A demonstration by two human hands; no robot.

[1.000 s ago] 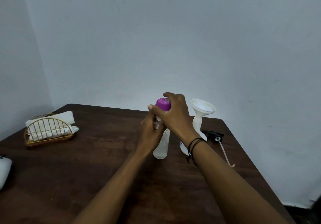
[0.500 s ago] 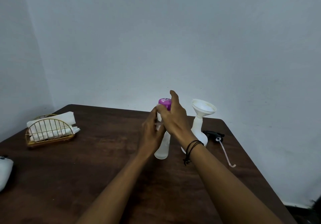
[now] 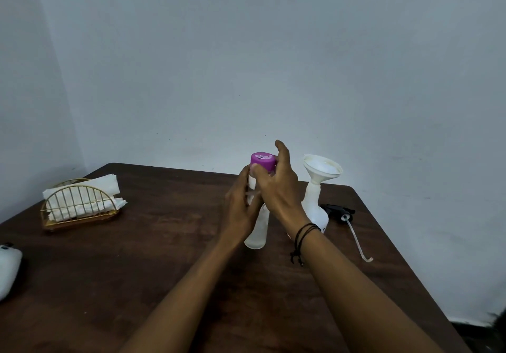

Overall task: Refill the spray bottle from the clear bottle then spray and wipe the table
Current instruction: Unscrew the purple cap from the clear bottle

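The right hand no longer caps the purple lid from above; its fingers have turned round the lid's side, index finger now lifted clear, lid top showing.

Plain pale walls meet, perhaps bluish; dark wooden table.

Matt dark wood table — frosted plastic clear bottle.
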